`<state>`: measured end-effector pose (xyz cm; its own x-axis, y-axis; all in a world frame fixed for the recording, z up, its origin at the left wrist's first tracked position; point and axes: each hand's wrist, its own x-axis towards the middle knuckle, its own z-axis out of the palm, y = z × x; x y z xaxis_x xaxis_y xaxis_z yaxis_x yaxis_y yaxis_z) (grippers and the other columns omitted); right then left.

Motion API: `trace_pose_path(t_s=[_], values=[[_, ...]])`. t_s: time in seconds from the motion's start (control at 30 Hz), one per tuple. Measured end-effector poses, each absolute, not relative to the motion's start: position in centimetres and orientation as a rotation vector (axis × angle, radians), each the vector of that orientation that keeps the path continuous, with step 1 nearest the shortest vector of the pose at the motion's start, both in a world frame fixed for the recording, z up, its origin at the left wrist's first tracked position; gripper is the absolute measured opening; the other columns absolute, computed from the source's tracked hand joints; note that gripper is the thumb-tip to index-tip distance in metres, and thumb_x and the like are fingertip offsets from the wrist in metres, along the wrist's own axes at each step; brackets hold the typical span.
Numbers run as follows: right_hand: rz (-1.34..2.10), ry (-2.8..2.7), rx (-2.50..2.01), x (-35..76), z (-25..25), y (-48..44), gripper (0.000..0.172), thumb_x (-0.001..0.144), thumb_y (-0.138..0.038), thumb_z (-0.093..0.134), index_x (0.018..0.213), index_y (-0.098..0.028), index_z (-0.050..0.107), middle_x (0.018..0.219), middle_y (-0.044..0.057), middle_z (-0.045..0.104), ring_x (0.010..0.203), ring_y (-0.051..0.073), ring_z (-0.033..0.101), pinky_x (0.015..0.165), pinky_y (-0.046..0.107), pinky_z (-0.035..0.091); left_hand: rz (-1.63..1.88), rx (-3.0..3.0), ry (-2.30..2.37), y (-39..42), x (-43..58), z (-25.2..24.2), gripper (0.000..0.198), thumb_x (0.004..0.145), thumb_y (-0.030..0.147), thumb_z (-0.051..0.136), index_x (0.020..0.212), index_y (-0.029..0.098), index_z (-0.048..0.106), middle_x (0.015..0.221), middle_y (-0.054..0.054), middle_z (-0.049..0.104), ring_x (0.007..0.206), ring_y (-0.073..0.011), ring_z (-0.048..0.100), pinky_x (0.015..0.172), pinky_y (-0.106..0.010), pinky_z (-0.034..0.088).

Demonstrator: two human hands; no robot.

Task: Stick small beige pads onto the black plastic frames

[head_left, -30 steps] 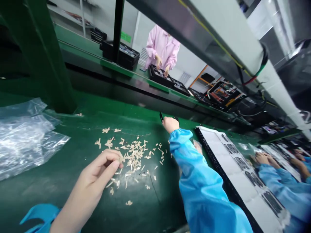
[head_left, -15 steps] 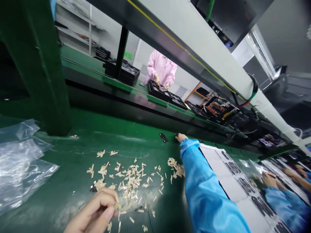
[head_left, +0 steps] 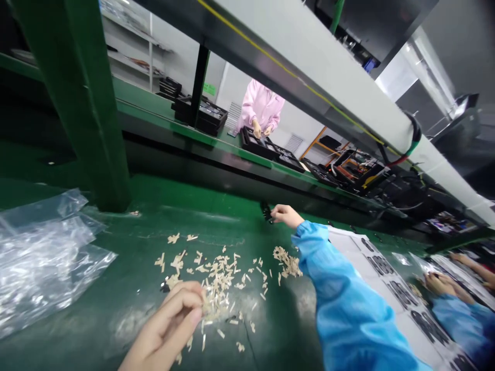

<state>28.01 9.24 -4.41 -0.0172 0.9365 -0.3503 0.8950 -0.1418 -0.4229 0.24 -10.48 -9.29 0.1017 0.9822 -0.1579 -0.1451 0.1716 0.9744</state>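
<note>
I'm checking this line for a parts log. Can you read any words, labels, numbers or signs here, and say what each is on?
Green sign on the far wall: too small to read.
Black piece by the right hand: no marking can be made out.
White sheets: dark shapes, no legible text.
Nothing else is readable.

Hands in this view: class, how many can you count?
6: the person's left hand pinched at the beige strips, right hand, the pink-gowned co-worker's two across the line, and the blue-sleeved co-worker's two at right. Others may be hidden.
</note>
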Motion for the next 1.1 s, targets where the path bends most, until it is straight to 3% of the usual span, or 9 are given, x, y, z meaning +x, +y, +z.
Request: trace_pose_path(t_s=[0.13, 0.3, 0.43, 0.5, 0.6, 0.7, 1.1], values=[[1.361, -2.009, -1.616, 20.2, -4.8, 1.1, 0.015, 0.079, -0.026, 0.056, 0.072, -0.015, 0.049, 0.095, 0.001, 0.059, 0.072, 0.008, 0.056, 0.070, 0.023, 0.048, 1.072, 1.089, 1.131, -10.1, 0.1, -8.5, 0.019, 0.081, 0.033, 0.049, 0.069, 0.020, 0.056, 0.110, -0.005, 0.049, 0.107, -0.0179, 0.047, 0.086, -0.025, 0.038], [1.552, -1.632, -1.118, 15.5, -5.7, -5.3, 0.030, 0.076, -0.045, 0.058, 0.071, -0.017, 0.047, 0.071, -0.001, 0.054, 0.062, 0.009, 0.051, 0.063, 0.025, 0.044, 1.162, 1.191, 1.174, -9.5, -0.3, -8.4, 0.016, 0.082, 0.030, 0.050, 0.070, 0.021, 0.052, 0.077, 0.002, 0.051, 0.077, -0.0114, 0.048, 0.071, -0.022, 0.037], [1.507, -1.473, -1.076, 14.7, -7.3, -6.6, 0.025, 0.079, -0.042, 0.055, 0.074, -0.018, 0.047, 0.067, -0.001, 0.056, 0.062, 0.011, 0.055, 0.062, 0.026, 0.046, 1.237, 1.131, 1.112, -9.6, -0.2, -8.6, 0.015, 0.082, 0.028, 0.050, 0.070, 0.019, 0.052, 0.080, 0.002, 0.050, 0.080, -0.0117, 0.048, 0.074, -0.024, 0.038], [1.320, -1.555, -1.101, 14.4, -7.8, -7.2, 0.019, 0.082, -0.036, 0.051, 0.076, -0.019, 0.047, 0.070, 0.000, 0.055, 0.064, 0.012, 0.055, 0.061, 0.027, 0.046, 1.189, 1.114, 1.109, -9.6, -0.1, -8.6, 0.014, 0.082, 0.028, 0.049, 0.072, 0.018, 0.052, 0.075, 0.002, 0.052, 0.074, -0.0118, 0.050, 0.069, -0.024, 0.040], [0.656, -1.794, -1.164, 14.0, -8.1, -8.0, 0.008, 0.083, -0.025, 0.049, 0.086, -0.018, 0.050, 0.085, 0.006, 0.054, 0.076, 0.015, 0.053, 0.066, 0.030, 0.047, 1.173, 1.190, 1.186, -9.5, -0.1, -8.6, 0.013, 0.081, 0.027, 0.050, 0.072, 0.017, 0.052, 0.069, 0.002, 0.052, 0.069, -0.0117, 0.051, 0.066, -0.024, 0.040], [0.146, -2.014, -1.129, 13.8, -8.1, -8.6, 0.009, 0.084, -0.020, 0.050, 0.091, -0.017, 0.054, 0.094, 0.009, 0.054, 0.087, 0.018, 0.051, 0.073, 0.033, 0.045, 1.161, 1.303, 1.221, -9.3, -0.3, -8.6, 0.014, 0.081, 0.026, 0.050, 0.072, 0.017, 0.053, 0.072, 0.001, 0.052, 0.070, -0.0115, 0.050, 0.065, -0.024, 0.038], [-0.197, -2.178, -1.097, 13.8, -8.5, -8.6, 0.012, 0.084, -0.015, 0.046, 0.078, -0.016, 0.057, 0.082, 0.006, 0.062, 0.075, 0.016, 0.050, 0.066, 0.031, 0.037, 1.146, 1.960, 1.366, -9.8, -0.1, -8.7, 0.010, 0.084, 0.013, 0.045, 0.079, 0.016, 0.054, 0.079, 0.000, 0.052, 0.077, -0.0104, 0.050, 0.070, -0.021, 0.037]])
